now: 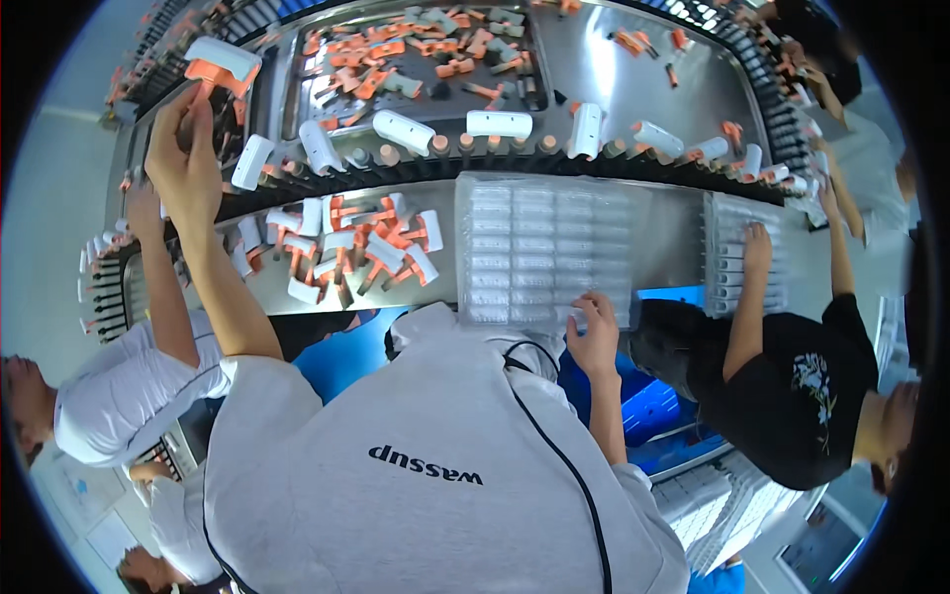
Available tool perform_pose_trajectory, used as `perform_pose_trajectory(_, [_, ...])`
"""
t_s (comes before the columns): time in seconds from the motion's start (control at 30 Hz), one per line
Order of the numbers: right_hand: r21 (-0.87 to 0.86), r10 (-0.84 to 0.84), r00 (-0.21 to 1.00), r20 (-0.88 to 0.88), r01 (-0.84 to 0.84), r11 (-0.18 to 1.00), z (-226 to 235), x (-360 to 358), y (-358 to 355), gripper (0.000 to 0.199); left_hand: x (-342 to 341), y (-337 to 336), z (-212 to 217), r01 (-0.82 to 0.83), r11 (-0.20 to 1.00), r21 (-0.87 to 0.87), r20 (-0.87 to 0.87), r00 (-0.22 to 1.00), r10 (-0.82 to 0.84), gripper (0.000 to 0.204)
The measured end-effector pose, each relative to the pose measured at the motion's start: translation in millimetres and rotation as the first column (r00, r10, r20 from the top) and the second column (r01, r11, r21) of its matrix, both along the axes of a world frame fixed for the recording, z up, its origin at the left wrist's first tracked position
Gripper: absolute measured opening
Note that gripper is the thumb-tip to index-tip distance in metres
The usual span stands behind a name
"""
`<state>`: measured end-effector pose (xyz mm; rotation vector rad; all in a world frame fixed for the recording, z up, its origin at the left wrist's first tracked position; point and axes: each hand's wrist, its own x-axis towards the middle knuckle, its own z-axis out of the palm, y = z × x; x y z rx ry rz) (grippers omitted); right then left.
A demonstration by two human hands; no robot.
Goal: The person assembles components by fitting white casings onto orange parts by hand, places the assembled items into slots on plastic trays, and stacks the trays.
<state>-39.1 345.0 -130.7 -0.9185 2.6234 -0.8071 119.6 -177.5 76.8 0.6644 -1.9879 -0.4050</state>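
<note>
While your left hand [188, 168] is raised at the upper left, its thumb and fingers are pinched together on the orange stem of a white-capped piece [226, 59], the cap pointing away from you. Your right hand [594, 342] is at the near right corner of a clear tray [463, 247], fingers bent; whether they clamp its edge or only rest there cannot be told. The tray lies in front of you on the metal surface [668, 233], with rows of compartments. To its left you have a loose pile of orange and white pieces [384, 252]. Beyond, white shells [498, 123] sit along a black pegged strip [396, 176], and past that a metal bin [541, 69] holds scattered orange parts [361, 49]. On your right, a co-worker's hand [757, 247] is on a second clear tray [709, 259].
</note>
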Motion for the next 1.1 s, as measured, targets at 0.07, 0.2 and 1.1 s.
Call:
perform_pose_trajectory(0.07, [0.016, 0.015, 0.998, 0.059, -0.015, 1.000, -3, -3, 7, 0.031, 21, 14, 4, 0.080, 0.959, 0.274, 0.024, 0.996, -0.089, 0.026])
perform_pose_trajectory(0.2, [0.058, 0.002, 1.000, -0.010, -0.002, 0.998, -4, 4, 8, 0.033, 44, 82, -59, 0.432, 0.559, 0.708, 0.147, 0.684, -0.715, 0.020])
perform_pose_trajectory(1.1, [-0.156, -0.283, 0.530, 0.799, 0.638, 0.754, -41, -116, 69, 0.041, -13, 238, -304, 0.176, 0.699, 0.694, 0.422, 0.687, -0.591, 0.038])
